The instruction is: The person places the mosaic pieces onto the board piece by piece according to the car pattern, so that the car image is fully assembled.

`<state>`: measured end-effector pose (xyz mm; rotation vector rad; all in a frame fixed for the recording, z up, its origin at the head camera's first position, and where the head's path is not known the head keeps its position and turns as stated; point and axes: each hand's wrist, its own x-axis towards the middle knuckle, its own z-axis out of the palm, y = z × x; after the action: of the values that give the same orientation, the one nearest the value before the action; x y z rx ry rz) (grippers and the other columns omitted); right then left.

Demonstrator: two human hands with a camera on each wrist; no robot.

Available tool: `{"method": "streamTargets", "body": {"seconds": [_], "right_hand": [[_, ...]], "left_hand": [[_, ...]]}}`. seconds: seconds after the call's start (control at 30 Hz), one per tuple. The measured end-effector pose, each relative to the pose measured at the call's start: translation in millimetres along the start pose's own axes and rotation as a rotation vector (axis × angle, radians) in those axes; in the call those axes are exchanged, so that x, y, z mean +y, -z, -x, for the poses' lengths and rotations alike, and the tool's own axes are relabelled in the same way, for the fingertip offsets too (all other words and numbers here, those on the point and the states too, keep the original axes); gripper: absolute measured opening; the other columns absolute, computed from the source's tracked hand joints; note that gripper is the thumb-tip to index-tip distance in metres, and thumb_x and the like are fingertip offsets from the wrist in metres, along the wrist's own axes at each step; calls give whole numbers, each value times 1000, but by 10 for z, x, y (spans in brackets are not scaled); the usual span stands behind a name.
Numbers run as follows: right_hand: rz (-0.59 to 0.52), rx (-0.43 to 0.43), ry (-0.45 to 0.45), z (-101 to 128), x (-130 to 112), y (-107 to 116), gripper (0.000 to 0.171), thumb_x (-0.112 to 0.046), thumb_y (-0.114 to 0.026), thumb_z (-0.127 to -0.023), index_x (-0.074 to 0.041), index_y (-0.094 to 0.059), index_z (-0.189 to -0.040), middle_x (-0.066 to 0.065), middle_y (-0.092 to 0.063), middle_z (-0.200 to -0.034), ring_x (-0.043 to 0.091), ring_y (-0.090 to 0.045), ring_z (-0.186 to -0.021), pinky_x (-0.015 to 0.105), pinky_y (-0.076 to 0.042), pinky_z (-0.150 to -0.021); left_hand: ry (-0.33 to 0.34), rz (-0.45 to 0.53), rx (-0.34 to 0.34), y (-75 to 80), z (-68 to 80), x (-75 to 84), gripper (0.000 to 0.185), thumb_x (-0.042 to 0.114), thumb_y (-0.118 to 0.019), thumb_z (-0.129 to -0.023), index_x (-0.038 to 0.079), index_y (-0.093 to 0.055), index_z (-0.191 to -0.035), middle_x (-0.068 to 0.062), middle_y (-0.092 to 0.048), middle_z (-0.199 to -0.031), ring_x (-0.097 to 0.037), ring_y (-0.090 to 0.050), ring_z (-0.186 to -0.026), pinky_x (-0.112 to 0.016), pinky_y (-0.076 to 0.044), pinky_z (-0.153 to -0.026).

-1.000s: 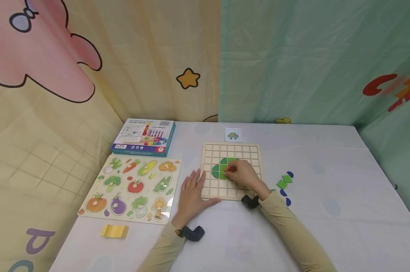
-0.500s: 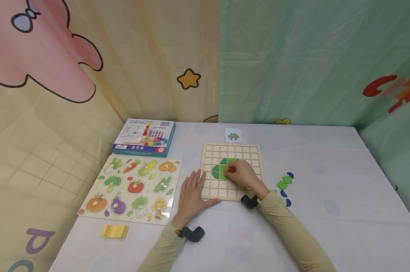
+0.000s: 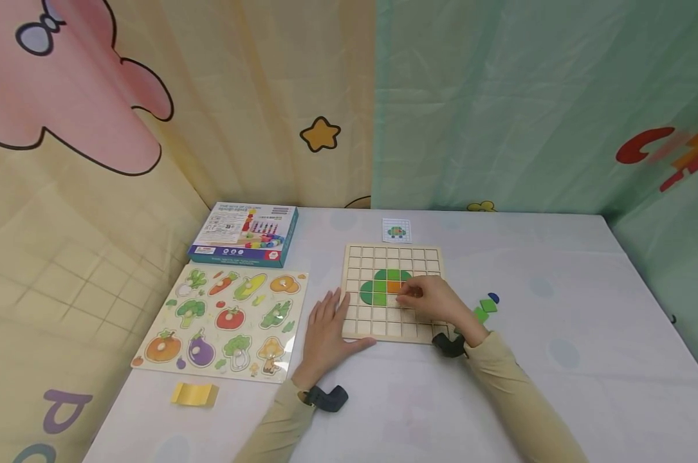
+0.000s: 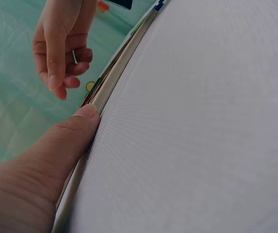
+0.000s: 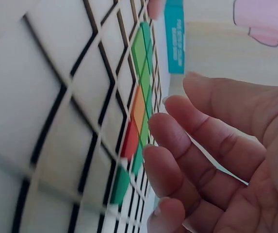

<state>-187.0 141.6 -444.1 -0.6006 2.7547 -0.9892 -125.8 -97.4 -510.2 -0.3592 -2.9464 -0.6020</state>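
A wooden grid board [image 3: 360, 326] lies on the table, with green pieces [image 3: 380, 298] and an orange square [image 3: 394, 287] set in its cells. In the right wrist view a red piece [image 5: 130, 141] sits beside the orange one. My left hand [image 3: 327, 337] rests at the board's lower left corner, fingers straight, thumb [image 4: 83, 116] along the near edge. Just above the board's right half is my right hand [image 3: 432, 298]. Its fingers are loosely bent, with a gap between thumb and fingertips and nothing held. Part of the board is hidden beneath it.
Behind the board lies a small picture card [image 3: 396, 230]. Loose green squares [image 3: 489, 305] and a blue half-round [image 3: 493, 298] lie to the right. On the left are a vegetable puzzle [image 3: 221, 321], a box [image 3: 244, 235] and a folded yellow strip [image 3: 195, 394].
My right hand has shifted to the right, uncovering the orange square. Its wrist and sleeve now hide the nearer blue half-rounds. The left hand has stayed in place.
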Motion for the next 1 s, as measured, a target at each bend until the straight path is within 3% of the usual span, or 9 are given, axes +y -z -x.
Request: {"method": "streamTargets", "body": {"seconds": [0.27,0.47,0.8,1.0], "right_hand": [[28,14,-60,303,277,320,11,-24,-66,-85,-13,-69,-87,-4,-62,-77,14,-49,-68,25,-41,-57],[49,77,-122,529,497,512,16,-25,-65,-87,-11,-70,-91,-1,-63,-80,14,-51,-68,26,-42,-52],[104,232,-345,841,774,620,24,-30,-69,-82,-7,-67,-86,3,-64,-74,18,-53,-68,27,-40,-55],[137,235,-387,914,838,653,32,-35,-71,-80,-3,-64,-80,6,-63,-71,19,-53,-66,25,-37,-55]], "left_hand": [[-3,1,1,-3,1,2,106,75,-59,-67,12,-29,-146,-9,-22,-153,-26,-14,-142,-44,-12,-114],[3,3,-1,9,0,7,106,75,-59,-66,12,-28,-146,-9,-21,-153,-26,-14,-142,-44,-11,-115],[-1,1,5,11,5,6,106,75,-59,-66,12,-29,-146,-9,-22,-153,-27,-15,-141,-44,-12,-114],[-3,0,2,27,3,16,106,75,-59,-67,11,-29,-146,-9,-22,-153,-27,-15,-141,-44,-12,-115]]}}
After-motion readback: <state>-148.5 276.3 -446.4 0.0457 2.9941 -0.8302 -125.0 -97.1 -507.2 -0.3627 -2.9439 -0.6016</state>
